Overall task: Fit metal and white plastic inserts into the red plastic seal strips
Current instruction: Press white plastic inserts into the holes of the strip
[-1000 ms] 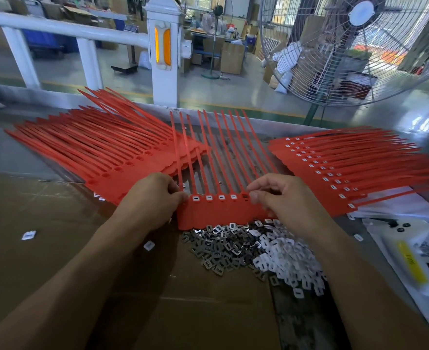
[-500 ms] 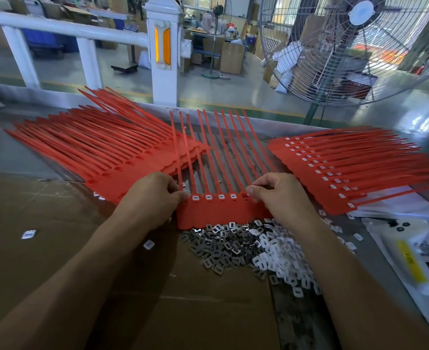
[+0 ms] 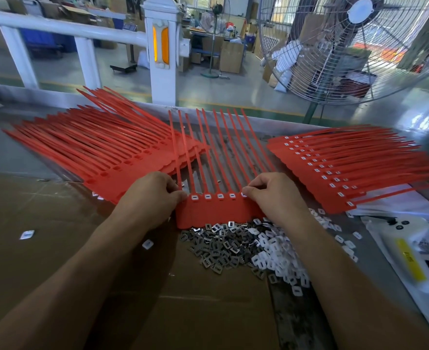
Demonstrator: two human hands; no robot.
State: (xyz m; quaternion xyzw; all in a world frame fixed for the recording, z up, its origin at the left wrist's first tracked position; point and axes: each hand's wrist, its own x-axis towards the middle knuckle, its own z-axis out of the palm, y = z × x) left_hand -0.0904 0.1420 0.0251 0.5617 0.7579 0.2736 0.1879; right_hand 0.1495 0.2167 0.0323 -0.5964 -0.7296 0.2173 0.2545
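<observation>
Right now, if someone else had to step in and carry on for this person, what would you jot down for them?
Left hand grips the left end of the centre seal strip; right hand pinches its right end, thumb on the last socket.
Four white inserts sit seated in that strip; the one under the thumb is hidden.
Loose metal inserts and white plastic inserts lie just in front.
Finished strips are stacked on the right; an unfilled stack waits on the left.

No text can be read anywhere. The one candidate is a yellow label [image 3: 410, 260] on a white device [image 3: 418, 248] at four o'clock; it carries small dark print, too blurred and too small to make out.
</observation>
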